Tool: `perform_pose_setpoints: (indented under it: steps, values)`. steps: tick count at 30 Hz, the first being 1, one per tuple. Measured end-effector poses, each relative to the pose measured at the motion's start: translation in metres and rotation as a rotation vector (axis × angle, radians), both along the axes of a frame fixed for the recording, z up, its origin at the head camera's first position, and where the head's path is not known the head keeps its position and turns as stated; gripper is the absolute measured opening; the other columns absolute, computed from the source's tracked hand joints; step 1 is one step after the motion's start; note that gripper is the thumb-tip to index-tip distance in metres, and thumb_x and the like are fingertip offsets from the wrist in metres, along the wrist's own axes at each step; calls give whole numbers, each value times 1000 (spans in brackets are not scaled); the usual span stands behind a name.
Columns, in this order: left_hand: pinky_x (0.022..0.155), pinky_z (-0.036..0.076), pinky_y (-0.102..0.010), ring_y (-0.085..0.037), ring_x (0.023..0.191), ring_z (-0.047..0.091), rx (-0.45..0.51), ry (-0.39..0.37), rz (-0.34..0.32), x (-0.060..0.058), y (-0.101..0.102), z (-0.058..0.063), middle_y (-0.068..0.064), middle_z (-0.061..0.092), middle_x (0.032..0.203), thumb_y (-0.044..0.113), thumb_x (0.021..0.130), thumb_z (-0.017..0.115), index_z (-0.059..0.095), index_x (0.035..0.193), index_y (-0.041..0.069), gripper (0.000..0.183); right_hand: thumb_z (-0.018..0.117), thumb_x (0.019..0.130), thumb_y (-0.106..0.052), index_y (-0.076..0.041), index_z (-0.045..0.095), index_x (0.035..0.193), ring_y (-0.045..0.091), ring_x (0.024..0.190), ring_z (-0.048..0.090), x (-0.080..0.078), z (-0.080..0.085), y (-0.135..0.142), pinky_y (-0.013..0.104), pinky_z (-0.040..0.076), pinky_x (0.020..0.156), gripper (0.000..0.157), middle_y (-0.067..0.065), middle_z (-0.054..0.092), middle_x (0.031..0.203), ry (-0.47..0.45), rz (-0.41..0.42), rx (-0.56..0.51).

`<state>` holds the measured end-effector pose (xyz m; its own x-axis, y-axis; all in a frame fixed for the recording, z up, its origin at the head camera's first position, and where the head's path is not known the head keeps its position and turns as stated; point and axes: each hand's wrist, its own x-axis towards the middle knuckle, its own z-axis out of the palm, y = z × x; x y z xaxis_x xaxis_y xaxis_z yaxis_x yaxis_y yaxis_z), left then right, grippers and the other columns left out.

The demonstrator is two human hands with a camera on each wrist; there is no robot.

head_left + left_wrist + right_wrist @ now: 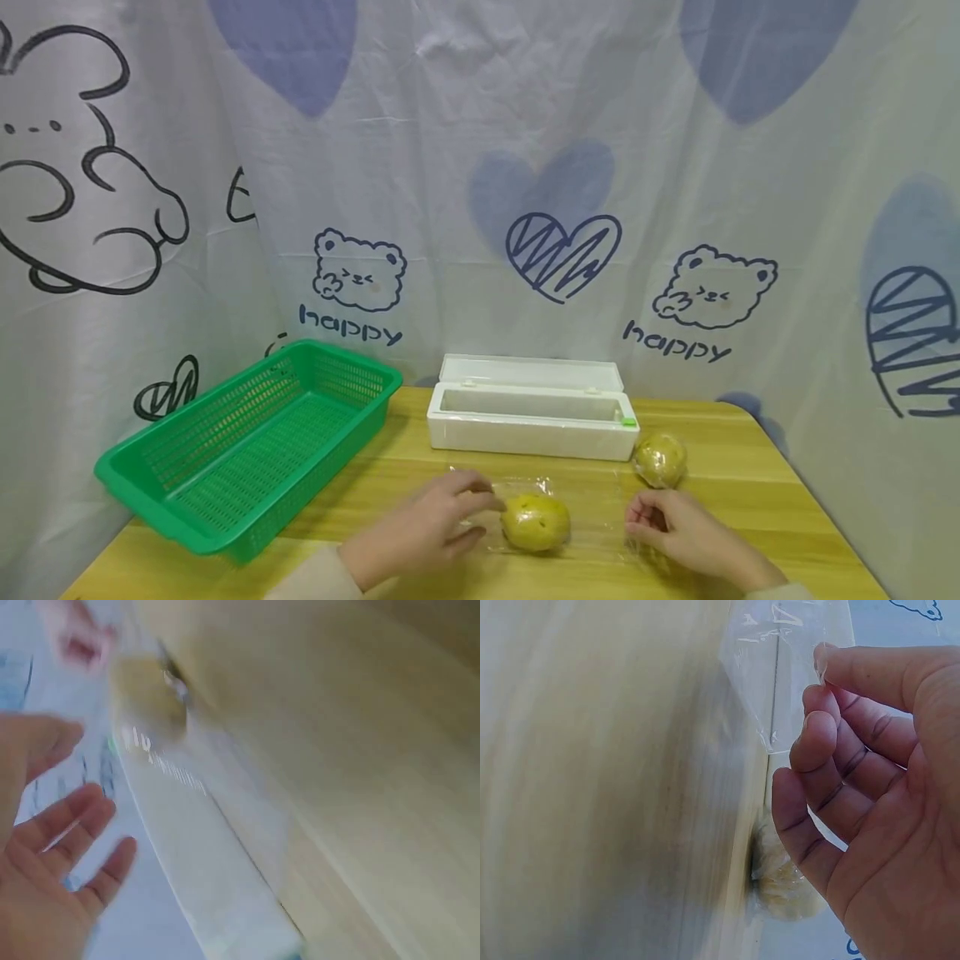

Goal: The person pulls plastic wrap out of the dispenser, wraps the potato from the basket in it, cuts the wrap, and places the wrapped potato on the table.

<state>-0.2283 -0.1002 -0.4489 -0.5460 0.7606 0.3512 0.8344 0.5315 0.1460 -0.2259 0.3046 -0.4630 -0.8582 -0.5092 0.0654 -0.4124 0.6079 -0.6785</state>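
A yellow potato lies on a sheet of clear plastic film spread on the table. My right hand is at the sheet's right side; in the right wrist view its thumb and forefinger pinch the film. Just left of the potato is my left hand, fingers parted and loosely bent. In the left wrist view the left hand holds nothing, and the potato looks blurred. A second potato, wrapped in film, sits beyond the right hand.
Behind the film stands a long white box, its lid raised, with a green piece at the right end. A green plastic basket is at the left of the wooden table. A printed curtain hangs behind.
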Motion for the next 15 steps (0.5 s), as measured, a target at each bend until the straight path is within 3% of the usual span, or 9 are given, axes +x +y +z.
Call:
perform_pose_setpoints:
  steps: [3, 5, 10, 15]
  values:
    - [110, 56, -47, -23, 140, 59, -158, 41, -53, 9, 15, -4, -5, 55, 159, 31, 102, 73, 51, 158, 37, 60, 72, 104, -25, -16, 69, 95, -4, 70, 50, 0, -1, -1, 21, 47, 61, 13, -13, 59, 80, -5, 1, -8]
    - [112, 54, -52, -24, 148, 53, -215, 9, -51, 11, 20, -8, -4, 46, 168, 34, 103, 72, 41, 163, 42, 67, 72, 104, -25, -15, 69, 96, -4, 70, 50, 1, -2, -1, 21, 48, 60, 13, -13, 59, 80, -3, 11, -22]
    - [111, 55, -49, -21, 147, 54, -187, -63, -47, 8, 22, -16, -1, 45, 168, 30, 102, 74, 40, 162, 45, 70, 70, 105, -20, -11, 67, 102, -3, 71, 52, 3, 0, 0, 22, 48, 61, 10, -12, 59, 81, 8, 8, -65]
    - [107, 58, -45, -21, 143, 58, -142, -4, -86, 4, 24, -16, -5, 51, 163, 24, 99, 75, 44, 160, 39, 70, 73, 103, -21, -10, 67, 110, -3, 76, 54, 6, 14, -7, 24, 51, 66, 14, -13, 61, 84, 139, -40, -56]
